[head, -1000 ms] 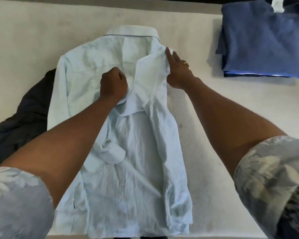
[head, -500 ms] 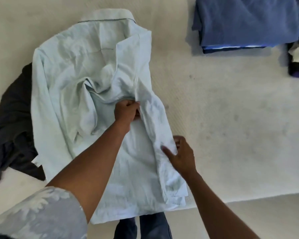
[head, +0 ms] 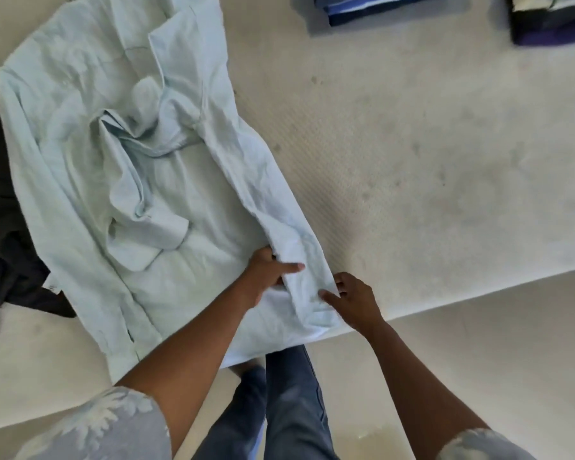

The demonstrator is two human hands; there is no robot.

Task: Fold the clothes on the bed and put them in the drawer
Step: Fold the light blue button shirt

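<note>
One pale blue shirt (head: 153,180) lay spread on the bed (head: 429,167), hem at the near edge; left hand (head: 268,272) gripped its folded side panel, fingers curled; right hand (head: 354,300) pinched the hem just beside. One dark garment (head: 0,227) touched its other side; blue stack (head: 362,9) and dark stack (head: 551,26) sat well apart

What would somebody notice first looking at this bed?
A big, rumpled pale blue shirt covers the left of the white bed. At its near corner the left hand grips the folded-over side and the right hand pinches the hem. Folded clothes sit stacked at the far edge.
</note>
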